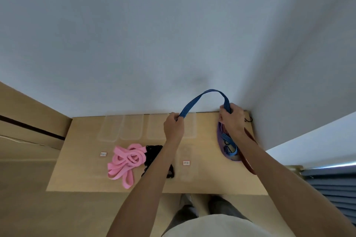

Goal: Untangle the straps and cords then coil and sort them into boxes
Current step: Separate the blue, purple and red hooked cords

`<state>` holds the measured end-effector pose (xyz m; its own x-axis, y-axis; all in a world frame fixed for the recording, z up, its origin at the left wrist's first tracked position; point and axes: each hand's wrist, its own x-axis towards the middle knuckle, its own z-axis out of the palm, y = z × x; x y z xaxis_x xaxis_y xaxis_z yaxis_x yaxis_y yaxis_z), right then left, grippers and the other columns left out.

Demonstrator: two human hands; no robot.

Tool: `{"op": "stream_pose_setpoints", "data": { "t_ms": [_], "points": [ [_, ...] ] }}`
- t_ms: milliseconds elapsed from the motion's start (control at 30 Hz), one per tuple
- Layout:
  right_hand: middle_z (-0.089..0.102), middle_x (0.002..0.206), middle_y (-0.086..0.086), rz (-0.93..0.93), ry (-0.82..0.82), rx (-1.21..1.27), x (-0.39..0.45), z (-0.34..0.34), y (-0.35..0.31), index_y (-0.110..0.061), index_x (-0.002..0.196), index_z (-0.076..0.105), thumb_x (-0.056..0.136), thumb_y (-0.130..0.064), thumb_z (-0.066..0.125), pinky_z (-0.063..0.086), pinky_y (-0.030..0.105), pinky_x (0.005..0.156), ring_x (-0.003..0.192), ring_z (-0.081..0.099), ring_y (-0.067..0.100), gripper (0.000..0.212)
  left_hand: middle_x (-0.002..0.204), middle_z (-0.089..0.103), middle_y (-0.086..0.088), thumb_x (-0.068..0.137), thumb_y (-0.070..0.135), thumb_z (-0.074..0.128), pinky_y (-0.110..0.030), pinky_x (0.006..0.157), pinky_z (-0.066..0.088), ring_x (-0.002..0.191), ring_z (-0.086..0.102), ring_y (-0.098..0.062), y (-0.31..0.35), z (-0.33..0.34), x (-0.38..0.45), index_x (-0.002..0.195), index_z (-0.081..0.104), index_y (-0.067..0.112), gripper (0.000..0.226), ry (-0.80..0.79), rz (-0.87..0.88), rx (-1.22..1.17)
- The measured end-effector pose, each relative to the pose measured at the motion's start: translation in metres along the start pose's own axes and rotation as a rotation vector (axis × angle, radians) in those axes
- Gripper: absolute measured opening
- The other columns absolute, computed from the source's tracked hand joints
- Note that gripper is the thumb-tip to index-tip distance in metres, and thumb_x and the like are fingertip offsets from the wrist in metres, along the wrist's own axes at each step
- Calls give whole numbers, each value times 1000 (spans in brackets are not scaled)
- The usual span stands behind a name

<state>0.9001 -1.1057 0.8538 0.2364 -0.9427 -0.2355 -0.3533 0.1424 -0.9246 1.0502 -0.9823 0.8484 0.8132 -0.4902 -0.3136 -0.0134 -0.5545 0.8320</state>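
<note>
- Arching between both hands, one blue striped flat elastic strap (207, 93) rises above the light wooden table (208, 184); left hand (174, 126) pinches one end, right hand (232, 118) grips the other at 3 o'clock.
- One pink strap bundle (124, 161) and one black cord tangle (153, 153) lie at 7 o'clock.
- Four clear plastic boxes (132, 127) line the 12 o'clock edge.

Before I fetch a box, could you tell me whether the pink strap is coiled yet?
Not coiled: the pink strap lies in a loose heap on the table.
</note>
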Motion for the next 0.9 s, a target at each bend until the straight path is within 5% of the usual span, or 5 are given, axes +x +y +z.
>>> {"op": "stream_pose_setpoints", "data": {
  "t_ms": [433,633,700,767,900],
  "points": [
    [71,77,6,-31,-83,-150,-69,68,5,-10,87,69,92,-12,60,56,45,76,77,69,29,10,98,66,-3,86,14,61,-24,68,40,90,58,-13,-46,-29,1,83,63,17,5,-417,89,121],
    [67,72,5,-183,68,-54,-75,55,-44,-9,80,66,94,-15,57,47,38,62,65,57,25,18,67,50,3,84,12,55,-30,57,31,65,46,-16,-40,-35,0,68,43,18,22,-589,144,381],
    [67,77,1,-267,119,-31,-74,44,-70,-11,86,69,88,-3,55,42,25,61,66,54,10,16,84,57,6,87,21,63,-27,62,39,80,55,-15,-35,-39,-4,91,55,20,9,-645,110,335],
    [69,81,-3,-318,101,7,-72,34,-95,-11,89,71,82,5,54,48,23,65,72,58,5,25,116,56,6,83,33,73,-25,80,48,109,56,-14,-23,-39,-9,133,46,24,57,-671,104,202],
    [72,80,-4,-442,2,11,-74,17,-138,-10,86,74,79,7,56,53,25,69,75,63,11,25,125,59,9,80,32,77,-27,94,49,115,56,-5,44,-35,-25,133,47,30,60,-603,347,5]
  ]
}}
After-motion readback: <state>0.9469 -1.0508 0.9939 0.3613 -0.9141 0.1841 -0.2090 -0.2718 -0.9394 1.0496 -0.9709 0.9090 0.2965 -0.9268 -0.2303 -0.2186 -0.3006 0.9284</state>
